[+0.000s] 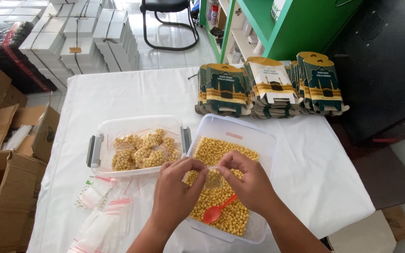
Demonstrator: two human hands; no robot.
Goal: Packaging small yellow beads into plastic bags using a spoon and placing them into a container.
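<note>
White cloth covers the worktop (132, 93), which carries every item below.

Hands: left hand (176, 189) and right hand (249, 180) meet above the right-hand tub, fingertips pinching the top edge of a small clear bag (213, 177) partly filled with yellow round pieces. Both forearms enter from the near edge, wrists slightly raised. Each hand is closed on the bag.

Tub, clear plastic, right (263, 140): near the worktop's near right corner, holds loose yellow pieces and an orange-red plastic spoon (215, 212) lying on them, just below the hands.

Tub, clear plastic with grey side clips, left (113, 126): just beside the first, holds several filled and sealed small bags (141, 152).

Empty small bags, clear with red strip (104, 206): scattered flat towards the near left corner.

Flat printed cartons, dark green and cream with gold tops (270, 86): three leaning stacks along the far right edge.

Open room: far left part of the cloth is bare; right edge beside the loose-piece tub has a narrow bare strip.

Off the worktop: brown cardboard boxes (10, 154) at left, white boxes (85, 35) stacked beyond, green shelf unit (301, 23) behind the cartons.
</note>
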